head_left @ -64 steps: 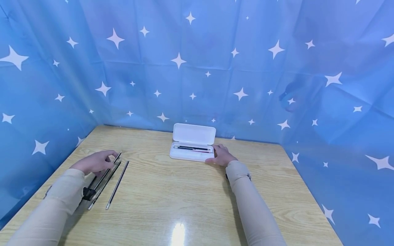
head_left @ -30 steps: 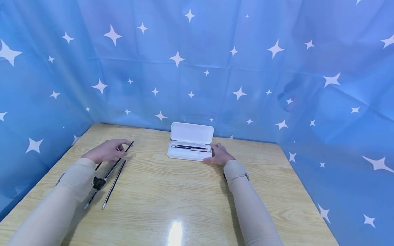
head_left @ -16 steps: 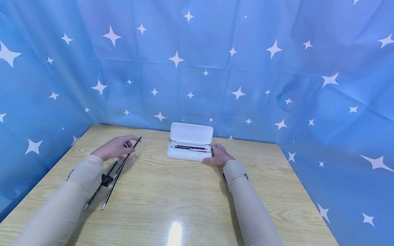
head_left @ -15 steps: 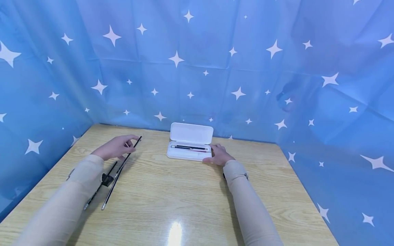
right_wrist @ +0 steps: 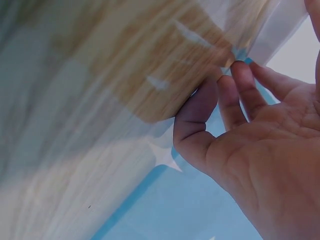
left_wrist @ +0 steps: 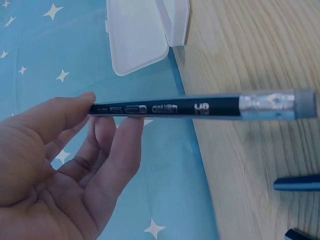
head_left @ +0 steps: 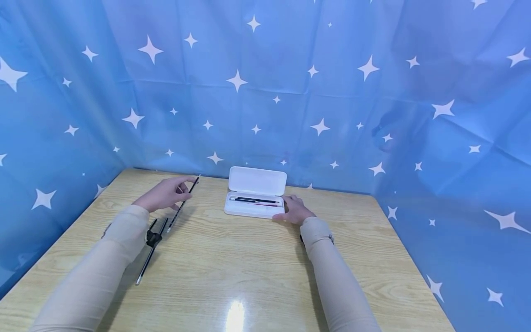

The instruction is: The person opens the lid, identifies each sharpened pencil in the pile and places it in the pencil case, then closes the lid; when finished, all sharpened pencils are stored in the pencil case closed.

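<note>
My left hand (head_left: 166,193) pinches a dark pencil (left_wrist: 175,107) between thumb and fingertips, above the left part of the table. Its silver ferrule and grey eraser point away from the hand in the left wrist view. A white pencil case (head_left: 249,211) lies with its lid up at the back of the table, dark pencils (head_left: 254,199) and a reddish one inside. My right hand (head_left: 295,210) holds the case's right end, thumb at the front corner. In the right wrist view its fingers curl near the tabletop, and the case (right_wrist: 280,30) shows only partly.
Two more dark pencils lie on the table under my left wrist, the nearer pencil (head_left: 144,267) partly covered by a black wrist strap piece (head_left: 153,238). A blue star-patterned curtain (head_left: 265,92) hangs along the wooden table's (head_left: 257,267) back and sides.
My left hand has lifted the pencil from beside the others and carried it right and toward the back, closer to the case. The right hand stays at the case's right end.
</note>
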Tool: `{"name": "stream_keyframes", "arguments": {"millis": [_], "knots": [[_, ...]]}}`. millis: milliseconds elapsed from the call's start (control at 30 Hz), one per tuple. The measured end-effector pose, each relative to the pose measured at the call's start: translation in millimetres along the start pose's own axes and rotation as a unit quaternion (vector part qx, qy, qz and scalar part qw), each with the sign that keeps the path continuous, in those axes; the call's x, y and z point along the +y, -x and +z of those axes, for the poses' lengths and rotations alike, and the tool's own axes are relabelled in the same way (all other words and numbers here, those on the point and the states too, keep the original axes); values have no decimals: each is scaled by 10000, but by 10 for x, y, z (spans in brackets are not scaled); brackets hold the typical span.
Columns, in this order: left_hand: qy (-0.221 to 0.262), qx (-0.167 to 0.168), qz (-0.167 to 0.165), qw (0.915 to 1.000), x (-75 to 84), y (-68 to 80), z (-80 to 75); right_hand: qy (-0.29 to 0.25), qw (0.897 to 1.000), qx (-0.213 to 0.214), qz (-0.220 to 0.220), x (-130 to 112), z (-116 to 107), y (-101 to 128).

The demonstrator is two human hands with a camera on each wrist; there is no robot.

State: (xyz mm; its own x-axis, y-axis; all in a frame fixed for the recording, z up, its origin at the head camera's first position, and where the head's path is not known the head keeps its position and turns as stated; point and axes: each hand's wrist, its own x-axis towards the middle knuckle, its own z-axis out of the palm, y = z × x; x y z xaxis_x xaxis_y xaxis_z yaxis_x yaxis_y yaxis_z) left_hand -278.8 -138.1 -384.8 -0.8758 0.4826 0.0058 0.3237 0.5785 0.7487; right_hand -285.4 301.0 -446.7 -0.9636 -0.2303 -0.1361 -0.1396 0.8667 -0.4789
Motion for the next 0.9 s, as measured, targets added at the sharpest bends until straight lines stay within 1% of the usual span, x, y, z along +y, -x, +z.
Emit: {"name": "stream_keyframes", "arguments": {"millis": [267,433,533,767,900], "knots": [[83,272,119,9995,45,-89,43,40,10000,-3,32,19,0,-15],[239,550,130,9981,92,-138,76,-26,10000,1,-5,11,4,2],[244,691,167,9972,108,-172,98,-40,10000,8,-58,0,3,26],[365,1042,514,9926,161,-248,159,8,10000,28,-59,4,5,22],[420,1113,590,9911,185,-287,181,18,10000,25,-54,10,8,2]]}}
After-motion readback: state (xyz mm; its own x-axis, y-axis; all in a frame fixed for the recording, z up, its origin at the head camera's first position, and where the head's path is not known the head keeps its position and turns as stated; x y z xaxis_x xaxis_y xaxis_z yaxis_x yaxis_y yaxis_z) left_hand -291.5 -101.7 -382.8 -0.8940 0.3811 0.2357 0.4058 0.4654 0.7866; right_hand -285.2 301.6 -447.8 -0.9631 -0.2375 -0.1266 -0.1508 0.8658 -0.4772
